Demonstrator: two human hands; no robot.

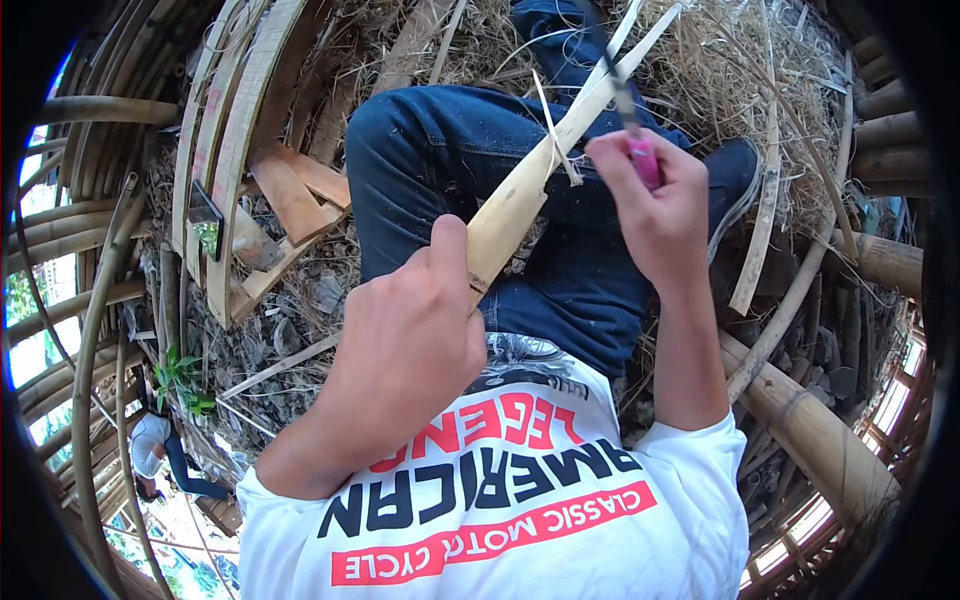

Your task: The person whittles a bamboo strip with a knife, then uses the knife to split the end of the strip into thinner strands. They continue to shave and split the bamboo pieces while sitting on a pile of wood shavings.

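My left hand (405, 325) is closed around the near end of a pale split bamboo strip (512, 215), its thumb lying along the strip. The strip slants up and away across my bent legs, forking into narrower lengths toward its far end. A thin shaving (553, 128) stands out from its middle. In my right hand (660, 205) is a knife with a pink handle (645, 160), fingers wrapped round it. Its dark blade (618, 90) points away from me and overlaps the strip's far part, slightly blurred.
Curved bamboo slats (225, 130) and brown wood pieces (293, 195) lie left of my knee, with a phone (205, 218) propped there. Dry shavings (700, 60) cover the ground ahead. Thick bamboo poles (810, 430) are at right. Another person (155, 445) is at far lower left.
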